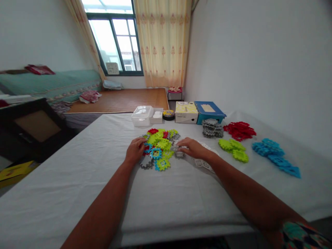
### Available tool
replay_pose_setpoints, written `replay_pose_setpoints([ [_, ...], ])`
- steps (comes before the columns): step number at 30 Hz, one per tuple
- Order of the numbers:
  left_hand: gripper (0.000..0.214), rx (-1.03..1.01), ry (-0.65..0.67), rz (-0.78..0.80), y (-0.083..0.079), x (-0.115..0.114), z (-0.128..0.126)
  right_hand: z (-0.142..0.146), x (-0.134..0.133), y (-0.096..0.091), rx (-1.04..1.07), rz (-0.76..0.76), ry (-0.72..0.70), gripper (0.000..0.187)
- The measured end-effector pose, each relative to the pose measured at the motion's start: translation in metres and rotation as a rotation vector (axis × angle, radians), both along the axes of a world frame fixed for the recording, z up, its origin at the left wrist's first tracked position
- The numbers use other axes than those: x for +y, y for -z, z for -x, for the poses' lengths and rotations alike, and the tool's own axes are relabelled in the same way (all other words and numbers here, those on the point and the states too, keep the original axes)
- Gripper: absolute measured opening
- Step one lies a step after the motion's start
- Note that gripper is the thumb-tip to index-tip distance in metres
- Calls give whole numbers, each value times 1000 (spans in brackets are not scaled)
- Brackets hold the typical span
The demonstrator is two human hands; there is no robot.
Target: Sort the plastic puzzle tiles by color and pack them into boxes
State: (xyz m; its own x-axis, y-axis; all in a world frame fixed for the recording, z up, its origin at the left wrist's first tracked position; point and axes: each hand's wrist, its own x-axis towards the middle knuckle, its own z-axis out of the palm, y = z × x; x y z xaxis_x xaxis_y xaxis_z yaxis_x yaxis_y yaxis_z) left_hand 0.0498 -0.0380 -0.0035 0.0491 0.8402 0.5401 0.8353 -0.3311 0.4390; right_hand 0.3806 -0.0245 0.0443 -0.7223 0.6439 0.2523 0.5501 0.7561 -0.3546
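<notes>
A mixed pile of plastic interlocking tiles with toothed edges (162, 143) lies on the white-covered table, in lime green, red, blue and grey. My left hand (136, 149) rests against its left edge, fingers bent loosely over red and blue tiles with no tile gripped. On the opposite side, my right hand (193, 148) has its thumb and fingers around a grey interlocking tile (179, 154). Near the front of the pile lie a blue square tile (156, 153) and a lime tile (163, 164). Under my right forearm, a sheet of pale printed pieces (203, 163) is partly hidden.
Separate heaps of grey (212, 128), red (240, 131), lime (234, 149) and blue tiles (272, 155) lie to the right. Behind the pile stand a clear plastic box (142, 116), a round black tin (168, 115), a yellow-white box (186, 112) and a blue box (209, 111).
</notes>
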Motion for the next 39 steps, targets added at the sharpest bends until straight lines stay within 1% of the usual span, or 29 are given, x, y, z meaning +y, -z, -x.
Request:
replay_pose_setpoints([
  [2,31,10,5,6,0,1,-1,-15,13,-12,-58,-54,104,31],
  [5,30,26,3,14,0,1,-1,-38,40,-23,-245,-130,325,32],
  [7,30,34,2,22,-1,1,-1,-50,57,-24,-355,-198,460,30],
  [8,30,36,4,25,-1,1,-1,-54,64,-23,-400,-226,505,29],
  [10,30,37,15,26,-1,0,0,-59,74,-18,-467,-247,544,29],
  [12,29,33,30,25,0,0,0,-58,78,-12,-496,-239,533,30],
  [15,29,35,29,23,1,1,0,-52,75,-6,-521,-197,437,36],
  [17,29,42,21,29,2,1,0,-48,72,-4,-539,-146,413,35],
  [20,29,49,21,43,2,1,0,-43,67,-10,-522,-94,467,32],
  [23,29,50,25,52,0,0,-1,-36,58,-20,-477,-76,428,32],
  [25,29,49,30,51,-1,0,-1,-27,47,-24,-450,-25,323,31],
  [26,29,48,33,50,-1,0,-1,-21,39,-24,-436,23,236,32],
  [28,29,51,33,50,-1,0,-1,-7,23,-21,-400,111,44,41],
  [30,29,55,29,53,0,1,-1,4,10,-15,-342,132,-94,49],
  [31,30,57,25,55,0,1,-1,7,7,-12,-314,109,-117,49],
  [33,30,57,16,57,0,1,0,9,6,-7,-285,64,-123,43],
  [35,30,61,14,61,0,1,0,1,15,-7,-291,21,-62,37],
  [37,30,66,15,67,0,1,0,-15,30,-9,-309,-46,99,33],
  [39,30,68,17,71,0,1,0,-34,48,-12,-321,-124,311,29],
])
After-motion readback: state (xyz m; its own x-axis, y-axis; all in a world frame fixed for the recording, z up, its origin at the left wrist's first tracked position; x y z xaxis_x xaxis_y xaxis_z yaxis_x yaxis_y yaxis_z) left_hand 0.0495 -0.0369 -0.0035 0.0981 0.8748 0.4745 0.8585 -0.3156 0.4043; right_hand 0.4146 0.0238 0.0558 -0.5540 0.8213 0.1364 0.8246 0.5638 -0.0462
